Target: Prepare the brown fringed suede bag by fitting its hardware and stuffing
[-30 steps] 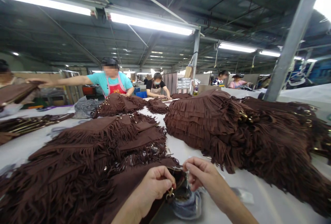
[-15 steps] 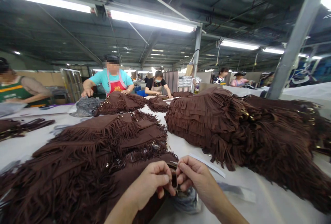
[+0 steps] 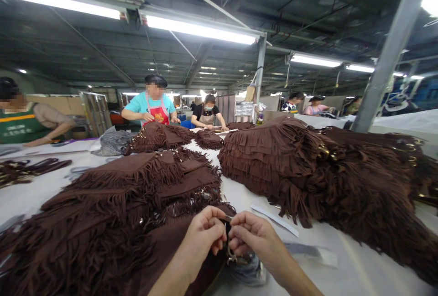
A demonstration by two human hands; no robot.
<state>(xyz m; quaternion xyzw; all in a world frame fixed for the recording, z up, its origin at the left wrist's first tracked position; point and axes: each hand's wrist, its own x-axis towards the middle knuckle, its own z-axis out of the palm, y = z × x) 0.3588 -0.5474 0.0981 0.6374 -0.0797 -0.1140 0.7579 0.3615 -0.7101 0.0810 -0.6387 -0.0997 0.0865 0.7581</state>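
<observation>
Close together at the front of the table, my left hand [image 3: 208,233] and my right hand [image 3: 249,234] pinch a narrow dark brown strap [image 3: 227,227] between them. Fingers hide much of the strap. A small gold-coloured metal fitting [image 3: 232,256] hangs just below the right fingertips. Beneath my hands lies a brown fringed bag [image 3: 174,246], partly covered by my left forearm. Behind the right wrist, a clear plastic bag with something grey inside [image 3: 248,269] rests on the table.
Brown fringed bags are heaped on the left [image 3: 112,186] and in a taller pile on the right [image 3: 273,159]. A white strip [image 3: 275,220] lies on the white table [image 3: 242,191]. Straps with metal fittings [image 3: 37,168] lie far left. Several co-workers [image 3: 155,104] stand beyond.
My fingers have shifted their pinch along the strap, and the metal fitting now shows below them. Across the table, the co-worker in the red apron has drawn a hand back from the grey plastic bundle.
</observation>
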